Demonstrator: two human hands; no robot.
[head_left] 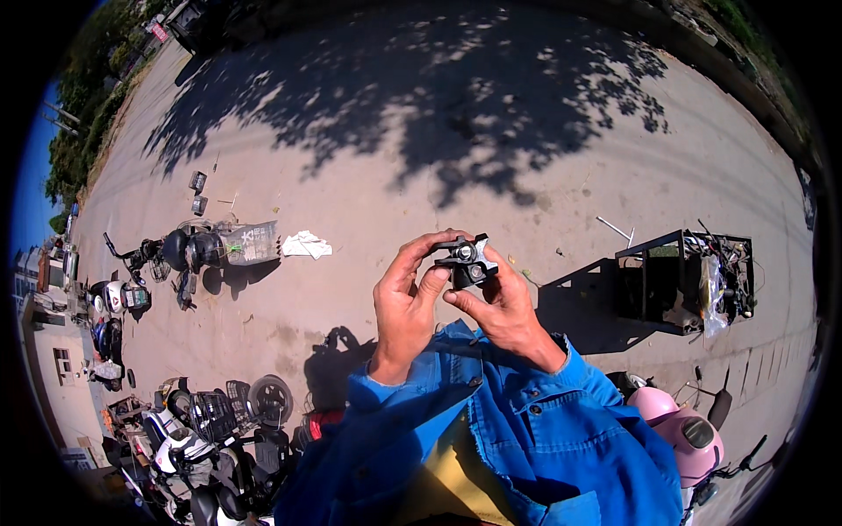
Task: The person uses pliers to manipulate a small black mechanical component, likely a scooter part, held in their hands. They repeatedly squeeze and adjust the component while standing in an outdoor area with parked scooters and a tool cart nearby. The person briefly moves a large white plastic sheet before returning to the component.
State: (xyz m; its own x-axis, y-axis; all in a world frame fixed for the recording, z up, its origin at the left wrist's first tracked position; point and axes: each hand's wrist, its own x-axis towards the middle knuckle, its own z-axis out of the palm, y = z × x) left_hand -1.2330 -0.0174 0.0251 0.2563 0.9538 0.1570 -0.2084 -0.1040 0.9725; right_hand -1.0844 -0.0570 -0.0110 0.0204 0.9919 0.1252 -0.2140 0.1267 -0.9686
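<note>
Jacket (561, 421), hands (408, 311) (510, 314) gripping part (469, 261), lettered panel (250, 244)

Left hand (407, 309) and right hand (509, 311) raised close together at mid-scene, fingers (410, 256) curved inward in a pinching grip, thumbs (430, 287) on the near side, wrists (546, 354) bare, blue-sleeved forearms (375, 390) converging from near left and near right.

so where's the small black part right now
Just right of centre in the head view, the small black part is held between the left hand and the right hand, above the blue jacket in the picture.
</note>
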